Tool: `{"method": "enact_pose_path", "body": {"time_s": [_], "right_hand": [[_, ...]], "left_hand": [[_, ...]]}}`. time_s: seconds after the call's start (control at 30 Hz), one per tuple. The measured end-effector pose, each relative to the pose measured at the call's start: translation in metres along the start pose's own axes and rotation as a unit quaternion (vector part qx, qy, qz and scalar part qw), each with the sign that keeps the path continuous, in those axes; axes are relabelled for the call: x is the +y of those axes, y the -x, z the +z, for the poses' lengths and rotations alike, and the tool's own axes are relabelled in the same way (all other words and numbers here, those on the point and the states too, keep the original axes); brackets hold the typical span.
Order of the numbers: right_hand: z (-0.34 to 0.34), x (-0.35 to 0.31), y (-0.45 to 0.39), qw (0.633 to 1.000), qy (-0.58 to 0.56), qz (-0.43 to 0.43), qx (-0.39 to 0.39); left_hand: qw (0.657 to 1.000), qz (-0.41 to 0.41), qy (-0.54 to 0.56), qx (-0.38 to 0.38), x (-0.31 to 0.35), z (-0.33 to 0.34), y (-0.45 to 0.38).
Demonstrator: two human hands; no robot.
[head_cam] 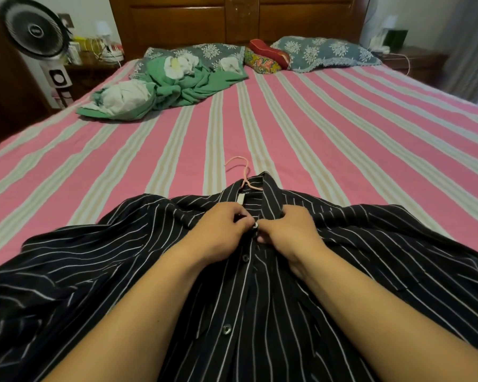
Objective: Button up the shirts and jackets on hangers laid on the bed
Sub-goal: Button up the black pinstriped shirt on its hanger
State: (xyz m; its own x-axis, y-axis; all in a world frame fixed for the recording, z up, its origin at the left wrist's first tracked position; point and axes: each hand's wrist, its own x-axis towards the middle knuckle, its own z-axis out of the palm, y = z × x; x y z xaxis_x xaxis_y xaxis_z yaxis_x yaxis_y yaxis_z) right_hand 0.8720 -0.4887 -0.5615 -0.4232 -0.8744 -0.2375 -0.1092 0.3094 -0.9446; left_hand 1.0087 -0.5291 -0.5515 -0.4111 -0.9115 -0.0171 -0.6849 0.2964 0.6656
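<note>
**Both hands at the top button of the striped shirt**

The black striped shirt (177, 271) lies flat at the near edge of the bed (342, 139), on a pink hanger (244, 175). The left hand (218, 230) and right hand (290, 230) pinch the placket around a button (255, 225) below the collar. Broad bare sheet stretches beyond; green bedding (177, 84) is far left.
</note>
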Motion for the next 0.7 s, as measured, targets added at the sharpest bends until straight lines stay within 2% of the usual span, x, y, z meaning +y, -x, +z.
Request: {"method": "enact_pose_path", "body": {"time_s": [0.1,0.2,0.33,0.47,0.57,0.7], "right_hand": [[-0.005,0.001,-0.005,0.996,-0.067,0.036,-0.035],[-0.008,0.003,-0.002,0.996,-0.06,0.049,-0.054],[-0.014,-0.011,0.02,0.993,-0.065,0.058,-0.083],[-0.018,-0.009,0.044,0.993,-0.093,0.038,-0.057],[-0.023,0.001,0.053,0.996,-0.082,0.001,-0.047],[-0.025,0.003,0.043,0.991,-0.124,0.005,-0.052]], "left_hand": [[0.999,-0.001,0.021,-0.03,-0.003,-0.007,0.003],[0.999,-0.015,0.018,-0.029,-0.002,-0.007,0.007],[0.995,-0.074,0.063,0.011,0.013,-0.001,0.025],[0.966,-0.131,0.201,0.093,0.033,-0.002,0.047],[0.957,-0.108,0.233,0.134,0.035,0.004,0.064],[0.967,-0.082,0.204,0.127,0.026,0.009,0.063]]}}
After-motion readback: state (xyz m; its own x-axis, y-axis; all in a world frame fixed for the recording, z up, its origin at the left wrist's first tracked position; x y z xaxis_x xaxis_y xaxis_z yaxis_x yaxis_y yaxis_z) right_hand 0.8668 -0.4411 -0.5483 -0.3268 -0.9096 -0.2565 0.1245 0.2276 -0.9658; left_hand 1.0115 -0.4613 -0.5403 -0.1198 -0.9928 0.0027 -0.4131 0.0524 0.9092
